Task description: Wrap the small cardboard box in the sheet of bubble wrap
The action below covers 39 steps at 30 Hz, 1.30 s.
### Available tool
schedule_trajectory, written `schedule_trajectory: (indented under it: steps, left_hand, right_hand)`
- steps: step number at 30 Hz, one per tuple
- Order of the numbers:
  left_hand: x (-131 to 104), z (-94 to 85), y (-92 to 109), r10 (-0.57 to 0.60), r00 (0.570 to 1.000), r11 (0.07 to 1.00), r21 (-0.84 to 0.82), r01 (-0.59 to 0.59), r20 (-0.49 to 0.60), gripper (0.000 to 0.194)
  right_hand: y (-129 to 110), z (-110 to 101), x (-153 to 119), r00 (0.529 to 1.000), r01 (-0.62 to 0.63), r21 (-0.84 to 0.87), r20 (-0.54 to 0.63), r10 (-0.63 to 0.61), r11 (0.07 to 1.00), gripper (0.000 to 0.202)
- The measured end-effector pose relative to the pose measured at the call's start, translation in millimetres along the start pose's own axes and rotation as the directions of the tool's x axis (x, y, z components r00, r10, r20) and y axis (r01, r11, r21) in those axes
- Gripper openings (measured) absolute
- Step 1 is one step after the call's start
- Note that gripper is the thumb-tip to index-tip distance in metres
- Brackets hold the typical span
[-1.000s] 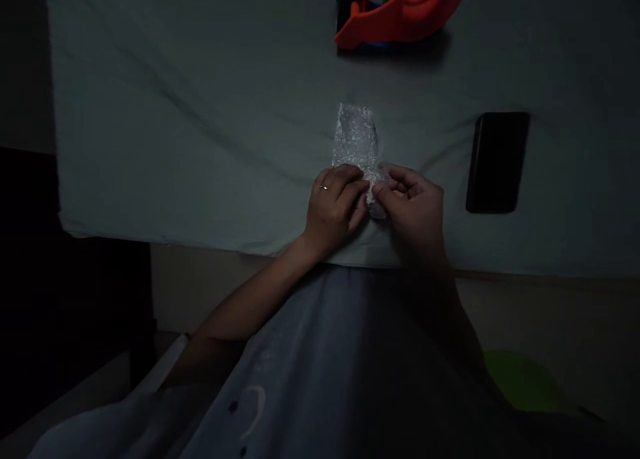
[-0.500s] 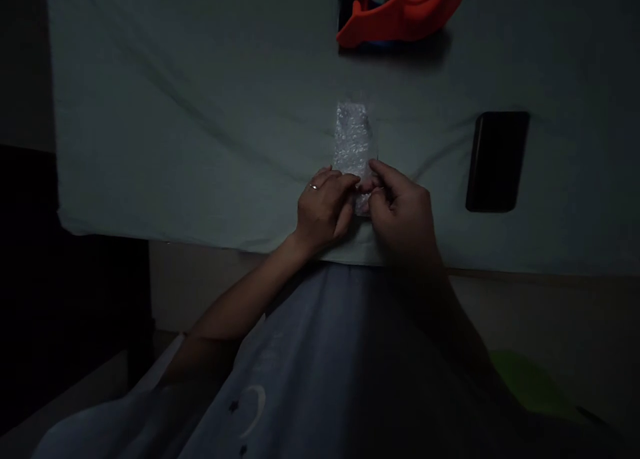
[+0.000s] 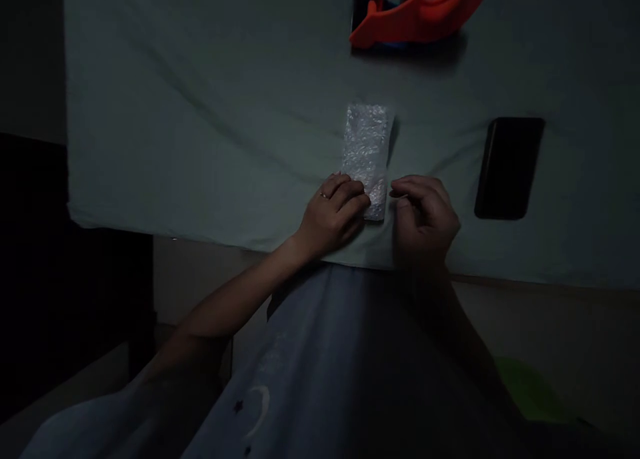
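Note:
A flat oblong packet in clear bubble wrap (image 3: 367, 145) lies on the pale green cloth, its long side pointing away from me. My left hand (image 3: 336, 209), with a ring on one finger, holds the packet at its near left part, fingers bent over its surface. Just off the packet's near right edge is my right hand (image 3: 424, 209), apart from it. Its thumb and fingertips come together in a pinch; whatever they hold is too small and dark to make out.
A dark phone-like slab (image 3: 510, 168) lies to the right. Cut off by the top edge is an orange curved frame (image 3: 420, 20) with dark blue parts. The cloth-covered table (image 3: 200, 179) ends close in front of my body. A green object (image 3: 533, 389) shows low at right.
My right hand has come away from the packet toward the right. The packet now lies flatter, its right edge straighter. My left hand stays on it, and the view has shifted slightly.

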<state>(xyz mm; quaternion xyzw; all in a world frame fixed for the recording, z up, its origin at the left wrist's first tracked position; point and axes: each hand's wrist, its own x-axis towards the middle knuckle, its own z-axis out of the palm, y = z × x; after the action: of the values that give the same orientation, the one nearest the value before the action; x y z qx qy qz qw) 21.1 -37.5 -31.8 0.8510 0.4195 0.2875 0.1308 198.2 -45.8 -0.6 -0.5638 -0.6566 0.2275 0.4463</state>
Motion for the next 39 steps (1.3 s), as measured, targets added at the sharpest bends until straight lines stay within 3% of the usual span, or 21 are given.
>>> schedule_trajectory:
  steps: [3,6,12,18,24,30,34,39]
  left_hand:
    - [4.1,1.0,-2.0,0.021,1.0,1.0,0.004,-0.021,-0.017,0.019]
    - [4.7,3.0,-1.9,0.021,0.999,1.0,-0.005,-0.022,-0.049,0.019]
    - [1.4,7.6,5.1,-0.042,0.996,0.999,0.028,0.044,-0.083,0.013]
    - [-0.4,6.2,9.0,-0.026,0.995,0.999,0.026,0.029,-0.097,0.011]
    - [-1.0,4.3,12.2,0.044,0.985,0.999,0.006,-0.044,-0.164,0.023]
    - [0.6,-2.4,9.0,0.059,0.991,0.994,-0.084,-0.069,-0.116,0.019]
    - [-1.5,-5.7,6.1,0.129,0.983,0.988,-0.062,-0.138,-0.129,0.015]
    - [-4.1,-1.8,8.5,0.134,0.978,0.991,0.004,-0.135,-0.159,0.012]
  right_hand:
    - [7.1,-7.6,-8.5,0.988,0.112,-0.119,0.12,-0.098,0.986,0.029]
    - [11.0,-6.8,-14.6,0.96,0.161,-0.184,0.258,-0.11,0.97,0.04]
    - [11.5,2.8,-19.7,0.944,0.239,-0.197,0.278,-0.179,0.951,0.046]
    - [11.5,2.9,-22.7,0.942,0.27,-0.167,0.247,-0.225,0.948,0.042]
    - [12.1,2.9,-22.7,0.938,0.293,-0.177,0.243,-0.247,0.939,0.035]
    - [8.6,4.9,-21.3,0.965,0.257,-0.263,0.123,-0.232,0.93,0.019]
    - [4.8,7.2,-18.2,0.98,0.199,-0.146,0.048,-0.194,0.969,0.013]
    - [-0.2,14.3,-16.3,0.982,0.186,-0.082,-0.01,-0.188,0.979,0.013]
